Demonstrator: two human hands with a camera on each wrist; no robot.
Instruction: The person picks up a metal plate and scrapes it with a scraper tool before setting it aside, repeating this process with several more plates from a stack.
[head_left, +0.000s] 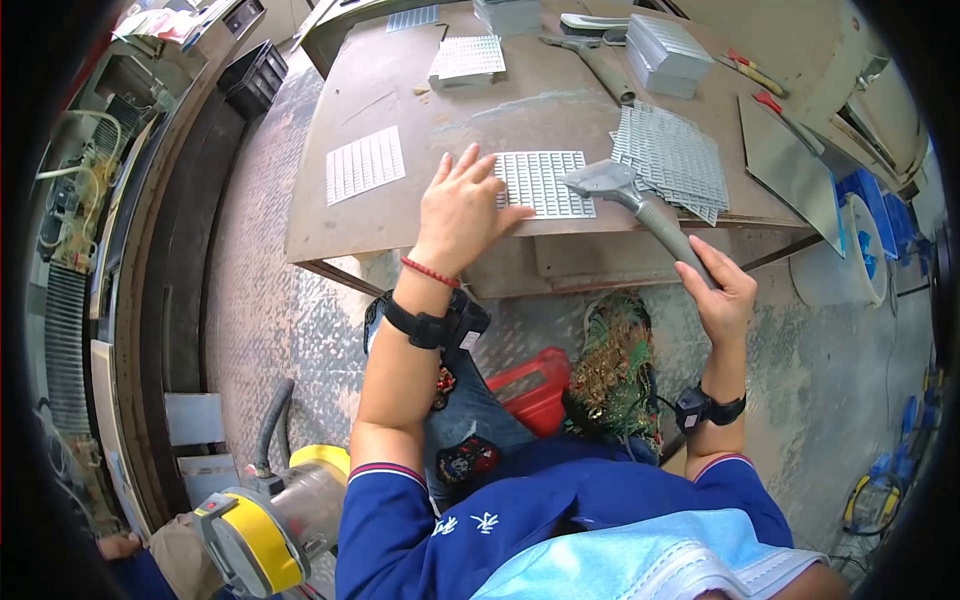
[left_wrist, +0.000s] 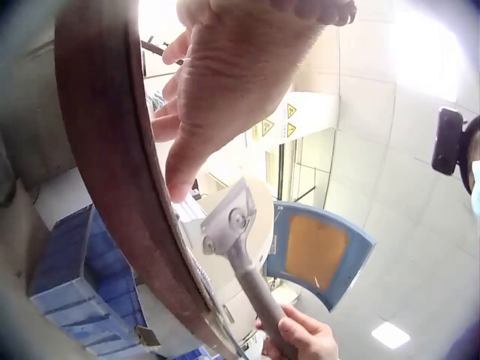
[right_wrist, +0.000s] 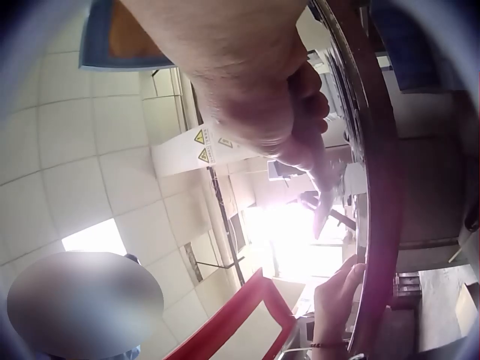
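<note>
A pale perforated sheet with rows of small rectangles [head_left: 540, 172] lies flat near the table's front edge. On its left end rests my left hand [head_left: 460, 208], fingers extended and thumb along the near edge. My right hand [head_left: 722, 297] grips the handle of a scraper [head_left: 655, 222], whose metal head overlaps the sheet's right end in the head view. The left wrist view shows the scraper head [left_wrist: 234, 217] side on, tilted, a short way from the left thumb. Much of the right hand's grip is dark in the right wrist view.
Overlapping similar sheets [head_left: 680, 160] are piled to the right; a single sheet [head_left: 365, 165] lies to the left. Farther back are stacked sheets [head_left: 468, 62], a second scraper [head_left: 605, 75] and a thick pale stack [head_left: 668, 55]. A metal plate [head_left: 788, 165] overhangs the right edge, near a white bucket [head_left: 830, 265].
</note>
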